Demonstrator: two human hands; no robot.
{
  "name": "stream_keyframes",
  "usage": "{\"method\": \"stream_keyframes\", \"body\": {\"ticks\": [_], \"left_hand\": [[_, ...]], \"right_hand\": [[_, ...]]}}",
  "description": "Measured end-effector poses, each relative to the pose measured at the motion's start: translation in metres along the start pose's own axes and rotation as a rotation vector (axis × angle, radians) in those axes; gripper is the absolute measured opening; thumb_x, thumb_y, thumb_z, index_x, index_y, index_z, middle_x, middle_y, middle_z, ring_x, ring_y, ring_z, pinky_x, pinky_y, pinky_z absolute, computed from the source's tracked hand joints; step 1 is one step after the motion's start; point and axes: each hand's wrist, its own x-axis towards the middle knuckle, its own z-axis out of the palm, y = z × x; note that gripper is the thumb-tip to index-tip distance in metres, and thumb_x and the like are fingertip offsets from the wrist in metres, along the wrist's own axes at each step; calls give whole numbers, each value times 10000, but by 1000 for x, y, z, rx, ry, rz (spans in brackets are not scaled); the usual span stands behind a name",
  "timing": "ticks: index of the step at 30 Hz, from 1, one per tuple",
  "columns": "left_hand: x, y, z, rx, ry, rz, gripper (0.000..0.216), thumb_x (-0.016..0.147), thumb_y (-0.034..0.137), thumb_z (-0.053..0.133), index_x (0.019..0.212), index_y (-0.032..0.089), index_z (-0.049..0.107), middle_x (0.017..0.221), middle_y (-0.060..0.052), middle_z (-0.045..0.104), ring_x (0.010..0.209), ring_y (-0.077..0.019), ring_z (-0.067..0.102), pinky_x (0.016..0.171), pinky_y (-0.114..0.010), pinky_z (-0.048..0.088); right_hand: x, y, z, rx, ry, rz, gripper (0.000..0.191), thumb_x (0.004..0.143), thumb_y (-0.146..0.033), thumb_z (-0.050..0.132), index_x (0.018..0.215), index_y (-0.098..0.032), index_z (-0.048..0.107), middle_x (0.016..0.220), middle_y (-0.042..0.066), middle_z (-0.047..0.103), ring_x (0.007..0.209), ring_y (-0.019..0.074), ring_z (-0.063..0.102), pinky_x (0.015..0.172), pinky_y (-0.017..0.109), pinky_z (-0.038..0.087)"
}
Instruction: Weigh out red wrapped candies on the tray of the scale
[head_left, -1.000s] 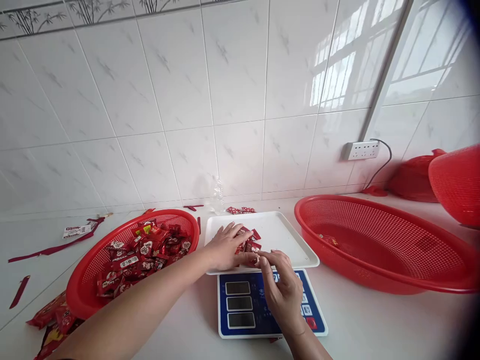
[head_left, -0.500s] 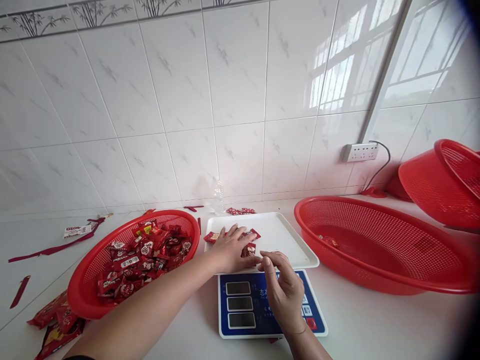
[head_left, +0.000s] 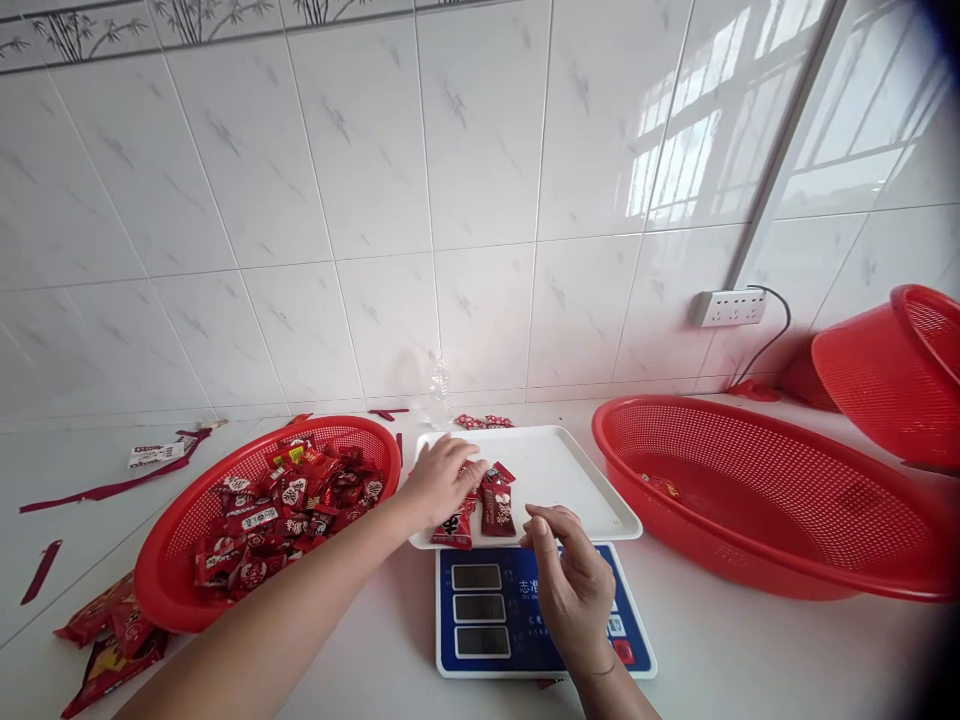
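At the tray (head_left: 574, 490), the left hand (head_left: 442, 482) cups over nine o'clock, the right hand (head_left: 574, 582) half-curls at five; whether either grips anything, I cannot tell. Packets (head_left: 499, 510) lie at seven: press lightly, keeping them inside the rim.

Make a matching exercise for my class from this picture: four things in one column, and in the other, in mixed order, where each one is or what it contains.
Column one
1. Left hand
2. Right hand
3. Red basket on the left
4. White socket strip

Column two
A. On the tiled wall
B. Contains a heap of red packets
C. Above the blue panel of the scale
D. Over the packets on the white tray

Right pairs: 1-D, 2-C, 3-B, 4-A
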Motion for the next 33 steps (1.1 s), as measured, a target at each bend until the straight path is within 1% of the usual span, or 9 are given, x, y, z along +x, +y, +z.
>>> {"method": "stream_keyframes", "body": {"ticks": [4, 7, 10, 13, 17, 21, 25, 28, 33], "left_hand": [[-8, -15, 1, -30, -35, -100, 552, 956, 566, 241, 1303, 231, 511, 1378, -122, 526, 1307, -326, 422, 1045, -574, 317], [-14, -12, 13, -40, -60, -91, 599, 894, 658, 334, 1326, 278, 500, 1415, -109, 497, 1341, -376, 372, 1047, -623, 274], [-15, -6, 25, -48, -15, -58, 545, 880, 637, 407, 1290, 299, 530, 1367, -89, 538, 1330, -374, 382, 1060, -609, 262], [-12, -3, 30, -73, 73, -36, 457, 904, 581, 411, 1198, 278, 585, 1258, -94, 599, 1237, -350, 481, 1020, -588, 335], [-18, -1, 24, -165, 241, -22, 423, 957, 505, 356, 1231, 236, 534, 1312, -118, 558, 1265, -280, 479, 1036, -484, 387], [-48, 1, 18, -265, 466, 2, 370, 1015, 359, 234, 1302, 216, 420, 1316, -114, 546, 1259, -181, 490, 1029, -352, 421], [-85, -7, 31, -276, 708, 224, 303, 983, 237, 382, 1279, 226, 449, 1206, -87, 598, 1160, -167, 553, 983, -302, 452], [-102, -21, 48, -238, 776, 266, 315, 953, 192, 436, 1264, 213, 477, 1139, -84, 619, 1078, -173, 592, 937, -288, 478], [-110, -36, 61, -357, 783, 148, 260, 948, 197, 452, 1196, 224, 525, 1090, -77, 647, 1032, -183, 619, 882, -299, 512]], "right_hand": [[-1, 0, 1, 24, -9, 12, 120, 908, -160, 518, 926, -211, 626, 648, -19, 602, 643, 140, 569, 676, 312, 467], [-1, 0, 1, 17, -21, 9, 127, 911, -162, 512, 929, -210, 627, 640, -18, 599, 637, 142, 568, 676, 317, 467], [-1, -1, 1, -3, -21, 5, 126, 914, -165, 509, 909, -211, 626, 638, -20, 600, 629, 136, 564, 667, 309, 462], [0, -2, 2, -11, -34, 2, 119, 916, -176, 509, 903, -209, 623, 627, -24, 592, 610, 132, 561, 629, 296, 456], [0, -3, 3, -24, -42, 0, 116, 916, -177, 506, 909, -204, 619, 623, -21, 587, 603, 132, 558, 597, 290, 449], [-1, -2, 4, -28, -57, -4, 117, 913, -162, 510, 916, -206, 618, 643, -12, 597, 632, 136, 564, 612, 293, 454], [-3, -2, 6, -47, -98, -40, 136, 912, -151, 501, 948, -204, 621, 662, -2, 608, 632, 142, 565, 624, 310, 463], [-3, -3, 8, -91, -110, -100, 140, 904, -132, 504, 949, -206, 614, 677, 5, 619, 637, 145, 567, 619, 310, 461], [1, -7, 11, -184, -182, -209, 146, 890, -110, 526, 972, -209, 594, 730, 18, 650, 656, 149, 580, 634, 319, 468]]}}
